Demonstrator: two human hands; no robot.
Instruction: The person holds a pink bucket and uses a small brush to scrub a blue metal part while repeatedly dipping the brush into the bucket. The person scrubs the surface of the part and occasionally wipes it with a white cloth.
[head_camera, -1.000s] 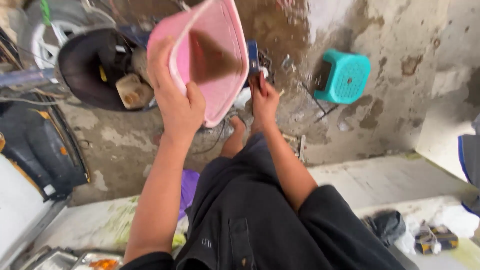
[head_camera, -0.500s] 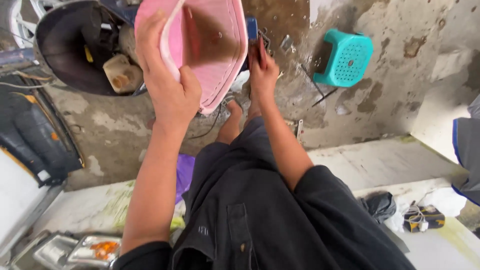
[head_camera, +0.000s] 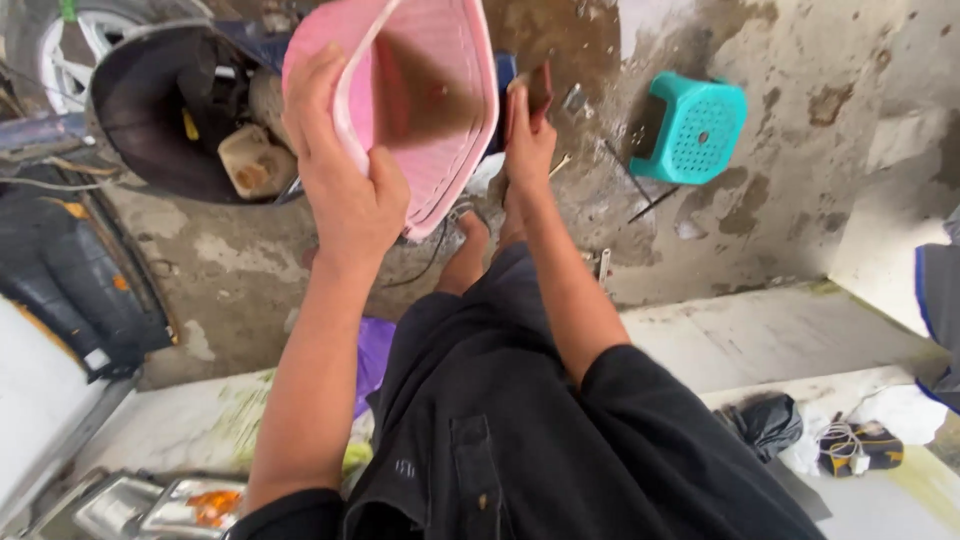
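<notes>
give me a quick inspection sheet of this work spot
surface: stained, patchy concrete floor, pale step below it
job's things: pink plastic basin tilted, brownish inside; small dark flat object, kind unclear
clutter: teal stool, dark bowl-shaped shell holding bits, purple bag, black bag
hands: left hand grips the basin rim; right hand holds the dark object
cables: thin wires on the floor, white cord
surroundings: wheel top left

Pink tray (head_camera: 430, 110) cut off at top edge; hides right hand (head_camera: 528, 130) fingers, dark held item unidentifiable.
</notes>
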